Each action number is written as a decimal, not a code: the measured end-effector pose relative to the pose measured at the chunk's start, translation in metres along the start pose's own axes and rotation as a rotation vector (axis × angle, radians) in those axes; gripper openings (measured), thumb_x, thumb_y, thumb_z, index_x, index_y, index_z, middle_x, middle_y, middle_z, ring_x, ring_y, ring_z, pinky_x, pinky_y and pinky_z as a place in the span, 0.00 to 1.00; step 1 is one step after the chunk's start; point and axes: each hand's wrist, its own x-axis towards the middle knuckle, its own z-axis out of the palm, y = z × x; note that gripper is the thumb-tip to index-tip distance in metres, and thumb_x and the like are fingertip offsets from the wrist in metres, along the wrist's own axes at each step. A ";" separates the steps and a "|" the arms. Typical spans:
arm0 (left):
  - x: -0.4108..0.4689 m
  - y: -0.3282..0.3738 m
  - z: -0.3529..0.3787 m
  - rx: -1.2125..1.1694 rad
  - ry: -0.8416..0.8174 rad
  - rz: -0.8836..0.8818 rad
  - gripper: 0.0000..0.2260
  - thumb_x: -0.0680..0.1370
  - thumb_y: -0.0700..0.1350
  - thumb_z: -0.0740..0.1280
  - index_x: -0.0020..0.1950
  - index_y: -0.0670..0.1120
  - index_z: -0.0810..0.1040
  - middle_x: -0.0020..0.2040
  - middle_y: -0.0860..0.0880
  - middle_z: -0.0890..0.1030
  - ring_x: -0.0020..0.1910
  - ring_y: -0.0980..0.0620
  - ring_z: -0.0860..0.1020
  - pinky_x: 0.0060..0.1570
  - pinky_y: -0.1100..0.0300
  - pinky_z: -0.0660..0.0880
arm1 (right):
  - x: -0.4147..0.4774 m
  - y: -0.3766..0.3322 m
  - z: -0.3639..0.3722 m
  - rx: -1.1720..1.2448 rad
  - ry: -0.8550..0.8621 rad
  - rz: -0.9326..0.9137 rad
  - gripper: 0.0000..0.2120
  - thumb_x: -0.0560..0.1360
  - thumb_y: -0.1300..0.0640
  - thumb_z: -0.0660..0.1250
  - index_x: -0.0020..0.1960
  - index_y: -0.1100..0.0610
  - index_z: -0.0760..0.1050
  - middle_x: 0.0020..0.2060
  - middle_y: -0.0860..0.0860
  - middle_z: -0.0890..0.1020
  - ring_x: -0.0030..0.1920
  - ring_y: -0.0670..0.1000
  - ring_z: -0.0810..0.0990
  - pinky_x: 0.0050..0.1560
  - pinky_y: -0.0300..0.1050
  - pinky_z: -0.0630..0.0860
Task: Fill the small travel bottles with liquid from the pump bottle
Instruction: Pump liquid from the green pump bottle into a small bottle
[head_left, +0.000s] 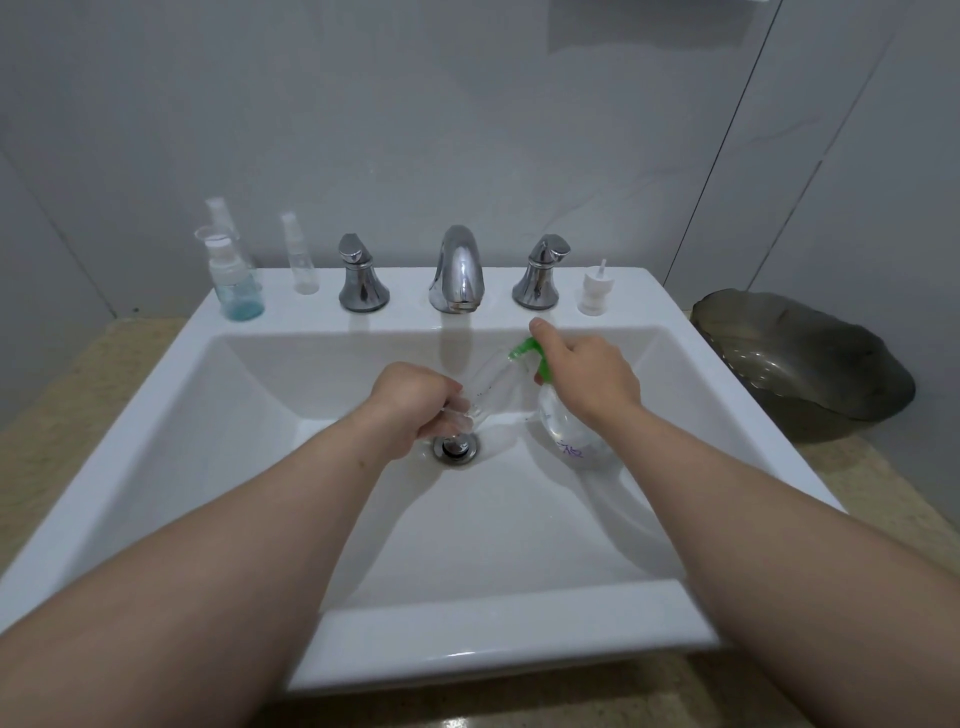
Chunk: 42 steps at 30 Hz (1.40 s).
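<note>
Holds a small clear travel bottle (491, 376) in the left hand (415, 402), fingers curled round its lower end just above the drain (456, 448), near the middle of the white sink (498, 644). Tilts it up toward one o'clock, mouth end close by the green trigger head (527, 351); blurred there, so cannot tell whether touching. Grips a clear spray bottle (563, 423) with the right hand (589, 374), fingers wrapped round the neck under the green trigger head, one finger sticking out toward twelve o'clock. Below that hand, at three o'clock of the drain, the bottle's body: clear liquid inside, purple writing on its side, low over the basin floor; resting on it or not, cannot tell. Reaches in with both bare forearms from six o'clock. At twelve o'clock on the sink deck, a chrome faucet spout (457, 270), with a chrome left handle (362, 278) at eleven and a right handle (540, 273) at one. Just past the right handle, toward two o'clock, a white pump cap (594, 291), upright, tube pointing up. At ten o'clock on the deck, a capped travel spray bottle (238, 291) with blue liquid in its bottom, a taller clear bottle (221, 215) right behind it, and a slim clear bottle (300, 260) between those and the left handle. On the beige counter (104, 374) at three o'clock, off the sink, a dark glass bowl (800, 364).
</note>
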 end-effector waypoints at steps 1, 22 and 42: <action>-0.001 0.000 -0.001 0.003 0.002 -0.002 0.03 0.79 0.33 0.67 0.52 0.34 0.78 0.38 0.41 0.83 0.27 0.45 0.82 0.41 0.50 0.83 | 0.000 -0.001 0.001 -0.005 0.001 -0.001 0.33 0.80 0.31 0.52 0.38 0.53 0.83 0.37 0.41 0.84 0.42 0.44 0.77 0.44 0.48 0.69; -0.001 -0.001 -0.004 0.021 -0.006 0.004 0.04 0.79 0.31 0.65 0.52 0.35 0.78 0.42 0.37 0.84 0.30 0.42 0.83 0.46 0.47 0.83 | 0.000 -0.002 0.006 0.036 0.087 -0.167 0.23 0.80 0.48 0.56 0.34 0.54 0.81 0.35 0.46 0.85 0.42 0.53 0.80 0.46 0.48 0.78; -0.004 -0.008 -0.001 0.493 -0.192 0.290 0.20 0.67 0.36 0.80 0.55 0.47 0.81 0.49 0.52 0.84 0.38 0.55 0.80 0.49 0.52 0.82 | 0.003 0.003 0.003 -0.051 0.024 -0.003 0.34 0.78 0.29 0.49 0.37 0.51 0.82 0.40 0.46 0.85 0.46 0.53 0.80 0.52 0.51 0.76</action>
